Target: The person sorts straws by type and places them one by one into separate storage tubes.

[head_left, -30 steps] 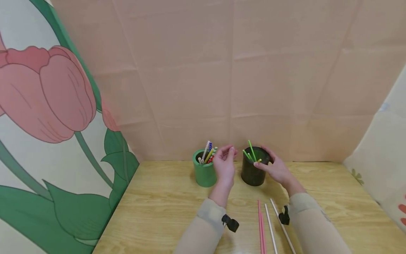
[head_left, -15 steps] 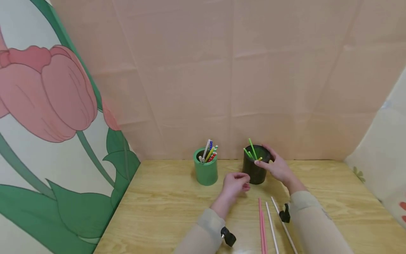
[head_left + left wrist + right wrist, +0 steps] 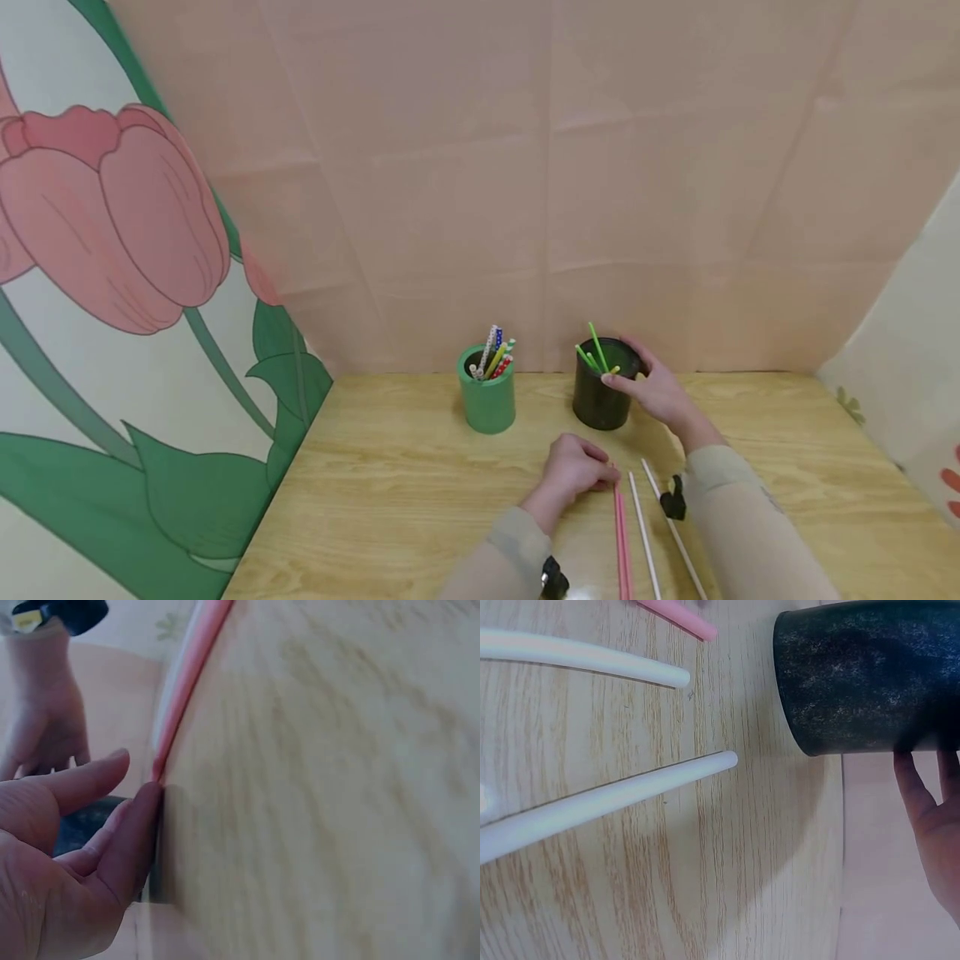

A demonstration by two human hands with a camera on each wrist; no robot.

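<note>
My left hand (image 3: 573, 471) reaches down to the far end of the pink straws (image 3: 621, 533) lying on the table. In the left wrist view its fingertips are at the tip of a pink straw (image 3: 191, 671), with the thumb held apart from them. My right hand (image 3: 662, 396) grips the rim and side of a black cup (image 3: 595, 404) standing upright at the back. Several green and yellow straws (image 3: 597, 346) poke out of that cup. Two white straws (image 3: 643, 533) lie to the right of the pink ones; the right wrist view shows their ends short of the black cup (image 3: 855, 682).
A green cup (image 3: 489, 410) holding several patterned straws (image 3: 497, 350) stands left of the black one. The wooden table (image 3: 390, 492) ends at a pink cloth backdrop (image 3: 450, 167). Tulip-printed panels (image 3: 150, 217) flank it on the left.
My left hand has come from beside the green cup, down and to the right, to the far end of the pink straws. The right hand has stayed on the black cup.
</note>
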